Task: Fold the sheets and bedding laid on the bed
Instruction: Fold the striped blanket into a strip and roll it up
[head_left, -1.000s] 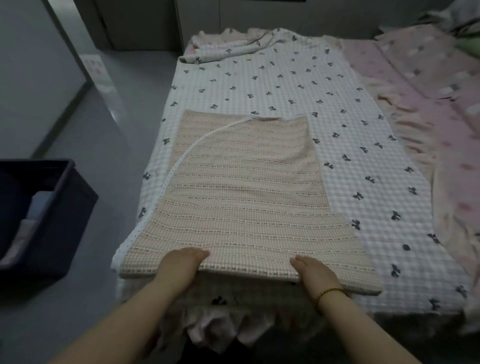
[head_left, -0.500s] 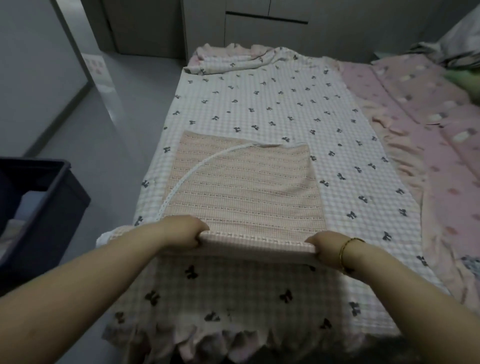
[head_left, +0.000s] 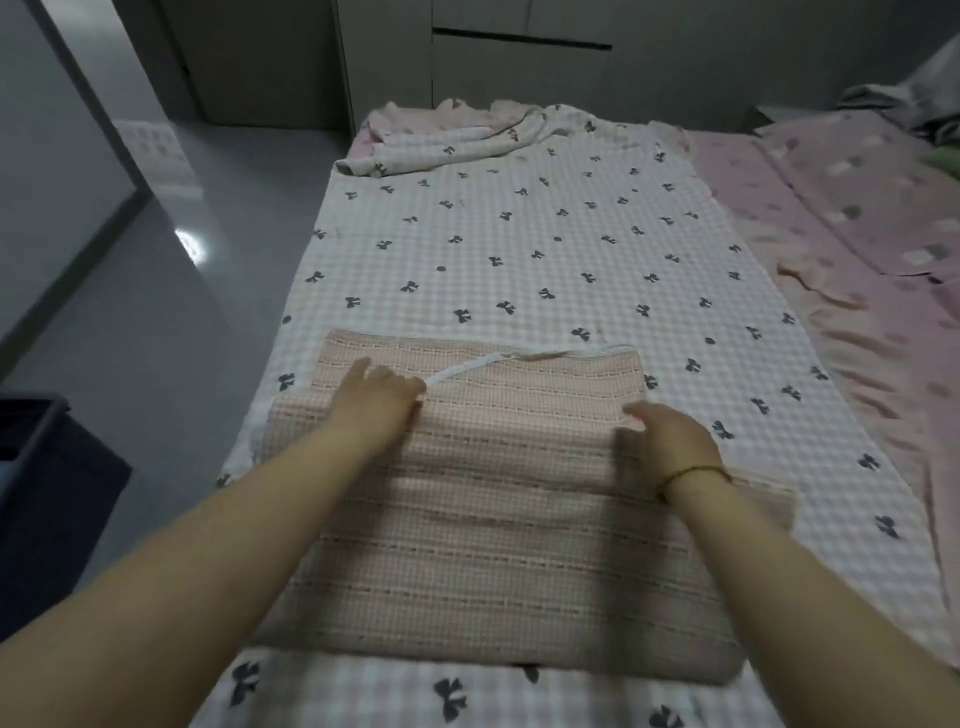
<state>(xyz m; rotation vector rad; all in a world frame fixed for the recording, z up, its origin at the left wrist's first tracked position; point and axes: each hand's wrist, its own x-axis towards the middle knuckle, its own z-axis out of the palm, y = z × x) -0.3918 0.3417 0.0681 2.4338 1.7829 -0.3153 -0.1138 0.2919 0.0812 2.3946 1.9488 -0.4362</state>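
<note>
A peach checked blanket (head_left: 493, 545) with a white lace trim lies on the near half of the bed, doubled over on itself. My left hand (head_left: 376, 408) grips the folded-over edge on the left, fingers pointing toward the far end. My right hand (head_left: 670, 441), with a thin bracelet at the wrist, grips the same edge on the right. That edge sits a little short of the blanket's far edge. Under it spreads a white checked sheet (head_left: 519, 249) printed with dark bows, bunched up at the far end.
A pink patterned sheet (head_left: 857, 249) covers the bed's right side, with rumpled bedding at the far right. A dark blue bin (head_left: 47, 499) stands on the grey floor to the left. Cabinets line the far wall.
Both hands lifted the blanket's near edge and carried it away from me over the far half. The blanket now lies doubled, about half as long as before.
</note>
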